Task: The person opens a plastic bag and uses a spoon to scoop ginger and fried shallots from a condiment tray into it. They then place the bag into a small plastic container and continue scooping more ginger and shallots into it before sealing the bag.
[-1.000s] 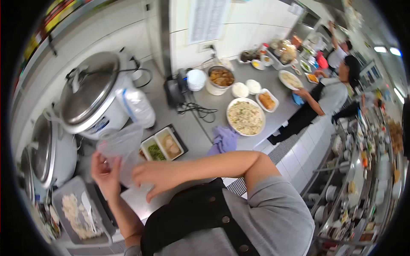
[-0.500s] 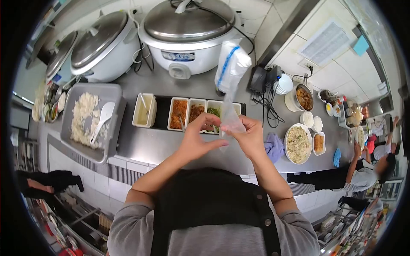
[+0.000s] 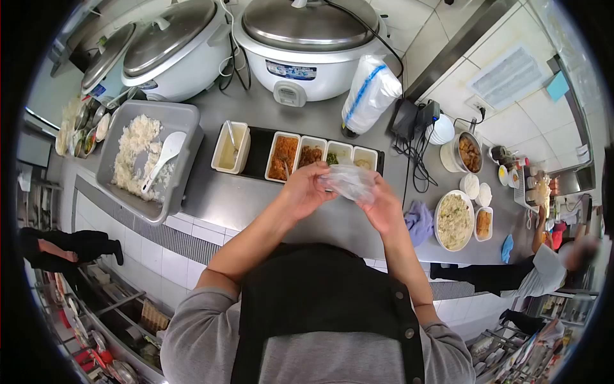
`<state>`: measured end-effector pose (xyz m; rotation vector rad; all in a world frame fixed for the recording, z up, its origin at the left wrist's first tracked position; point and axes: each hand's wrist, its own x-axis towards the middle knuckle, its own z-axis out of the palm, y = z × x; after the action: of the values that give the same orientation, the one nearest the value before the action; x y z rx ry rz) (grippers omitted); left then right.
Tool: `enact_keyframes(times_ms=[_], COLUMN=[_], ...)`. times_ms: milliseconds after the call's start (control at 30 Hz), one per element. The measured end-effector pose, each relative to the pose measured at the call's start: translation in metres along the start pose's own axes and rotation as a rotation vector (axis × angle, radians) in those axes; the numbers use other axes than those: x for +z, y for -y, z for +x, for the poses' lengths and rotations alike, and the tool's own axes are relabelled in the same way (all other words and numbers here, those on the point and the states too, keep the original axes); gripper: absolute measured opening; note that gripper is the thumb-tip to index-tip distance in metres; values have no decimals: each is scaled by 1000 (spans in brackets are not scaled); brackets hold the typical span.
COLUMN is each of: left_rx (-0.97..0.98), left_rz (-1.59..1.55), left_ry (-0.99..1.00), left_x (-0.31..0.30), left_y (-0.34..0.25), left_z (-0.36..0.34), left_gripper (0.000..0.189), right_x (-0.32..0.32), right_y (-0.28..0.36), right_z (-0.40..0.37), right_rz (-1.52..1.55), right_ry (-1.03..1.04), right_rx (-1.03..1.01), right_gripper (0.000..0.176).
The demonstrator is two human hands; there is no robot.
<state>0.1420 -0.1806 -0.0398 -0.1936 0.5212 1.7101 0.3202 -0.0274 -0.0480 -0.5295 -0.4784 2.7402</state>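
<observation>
A clear thin plastic sheet or bag (image 3: 348,181) is stretched between my two hands, in front of the row of topping containers. My left hand (image 3: 308,191) is closed on its left end and my right hand (image 3: 384,206) on its right end. Just beyond are white containers of orange-red food (image 3: 283,158), brown food (image 3: 312,153) and green pieces (image 3: 338,153). Behind them stands a white plastic roll or bag with a blue stripe (image 3: 371,95). A grey tub (image 3: 187,168) at the left holds rice and a white paddle (image 3: 162,160).
Large rice cookers (image 3: 307,54) line the back. On the right are a purple cloth (image 3: 418,223), a bowl of mixed rice (image 3: 453,221), a pot (image 3: 462,153), small bowls and black cables (image 3: 419,160). A co-worker (image 3: 543,269) stands at the far right.
The plastic has come away from the white striped roll and now spans my hands. My left hand has closed on it. The whole view has shifted a little.
</observation>
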Motion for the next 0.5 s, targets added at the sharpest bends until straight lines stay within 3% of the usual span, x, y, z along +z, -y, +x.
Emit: enact_keyframes(times_ms=[33, 67, 100, 133, 167, 200, 300, 333, 400, 467, 500], left_rx=[-4, 187, 377, 373, 441, 508, 479, 483, 488, 419, 345], left_rz=[1, 247, 492, 495, 827, 1158, 1304, 1306, 690, 589, 491], left_ry=[-3, 38, 83, 82, 30, -26, -212, -218, -241, -226, -208], left_x=[3, 5, 6, 5, 3, 2, -18, -23, -29, -5, 3], left_y=[5, 11, 15, 15, 13, 12, 8, 7, 3, -1, -1], left_z=[1, 2, 2, 1, -1, -2, 9, 11, 14, -2, -9], left_gripper=[28, 34, 39, 39, 42, 45, 43, 43, 37, 35, 34], right_x=[-14, -29, -22, -8, 0, -4, -5, 9, 4, -36, -28], right_y=[-7, -13, -14, -11, -9, -8, -8, -9, -10, -12, -15], right_z=[6, 10, 10, 8, 8, 8, 10, 7, 11, 23, 23], right_rz=[-338, -672, -667, -455, -244, -245, -106, -139, -174, -737, -738], right_ry=[-32, -62, -64, -131, -194, -194, -79, -64, -44, 202, 205], right_rx=[-10, -19, -20, -17, -14, -14, 49, 0, -46, -215, -208], right_gripper=[19, 15, 15, 16, 16, 16, 14, 15, 17, 26, 26])
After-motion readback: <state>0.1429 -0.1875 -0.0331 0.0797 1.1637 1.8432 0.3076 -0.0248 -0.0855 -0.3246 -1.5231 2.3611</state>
